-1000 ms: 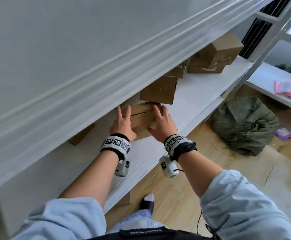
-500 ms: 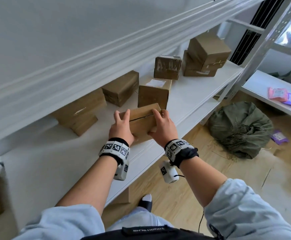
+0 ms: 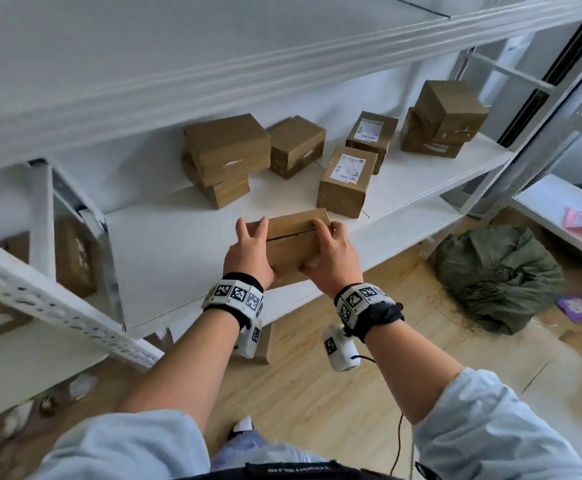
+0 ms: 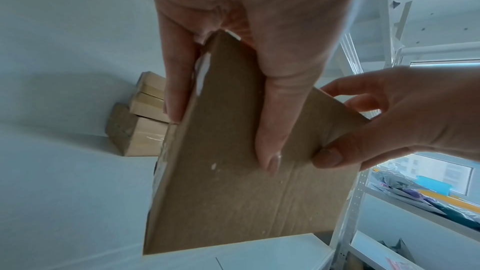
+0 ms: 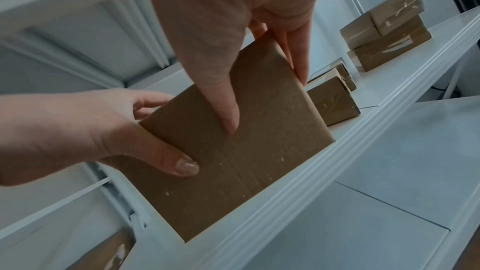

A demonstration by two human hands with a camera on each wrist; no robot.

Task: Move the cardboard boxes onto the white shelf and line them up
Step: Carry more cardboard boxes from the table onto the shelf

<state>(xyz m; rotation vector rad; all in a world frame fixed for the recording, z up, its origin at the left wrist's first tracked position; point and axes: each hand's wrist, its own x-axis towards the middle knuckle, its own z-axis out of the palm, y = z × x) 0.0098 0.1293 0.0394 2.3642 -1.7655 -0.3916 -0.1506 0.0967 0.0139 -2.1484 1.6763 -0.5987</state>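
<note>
Both hands hold one flat cardboard box over the front edge of the white shelf. My left hand grips its left end and my right hand grips its right end. In the left wrist view the box's underside shows, with the thumb pressed on it. The right wrist view shows the same underside above the shelf's front lip. Further back on the shelf are a left stack, a plain box, two labelled boxes and a right stack.
The upper shelf board overhangs the boxes. A perforated upright crosses at the left, with another box behind it. On the wooden floor lie a green sack and a purple packet. A neighbouring shelf holds pink packets.
Both hands kept their grip and drew the box back from under the upper board toward the shelf's front edge. My head has moved, so more of the shelf and its boxes shows.
</note>
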